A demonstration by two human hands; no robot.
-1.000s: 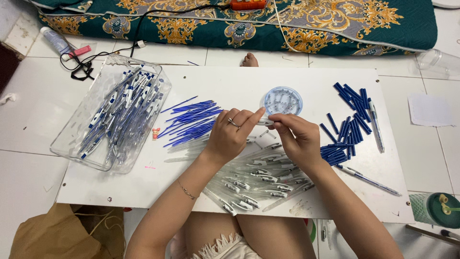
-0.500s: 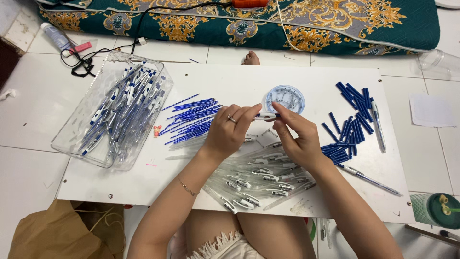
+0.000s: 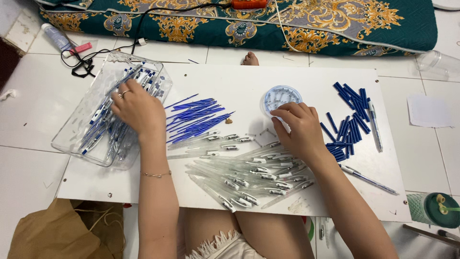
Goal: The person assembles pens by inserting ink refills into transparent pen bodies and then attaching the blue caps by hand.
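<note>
My left hand [image 3: 136, 109] reaches palm down into a clear plastic tray [image 3: 72, 135] at the left, its fingers lying among the blue-and-clear pens [image 3: 98, 125] there. Its grip is hidden. My right hand [image 3: 299, 129] rests on the white board [image 3: 230, 81], with its loosely curled fingertips at the edge of a small round clear dish [image 3: 281, 95]; nothing shows in it. Between my hands lies a fan of thin blue refills [image 3: 196, 115]. A pile of clear pen barrels [image 3: 254, 170] is spread below them. Blue caps [image 3: 352, 122] lie right of my right hand.
Two finished pens [image 3: 373, 125] [image 3: 369, 180] lie at the board's right. A patterned teal mattress [image 3: 239, 24] runs along the back. A black cable [image 3: 81, 64], a tube [image 3: 55, 36], a paper sheet [image 3: 429, 110], a green cup [image 3: 438, 208] and a brown bag [image 3: 52, 235] lie on the tiles.
My hands were together over the board's middle, holding a pen. The left hand has since swung left into the tray, and the right hand has moved up to the round dish.
</note>
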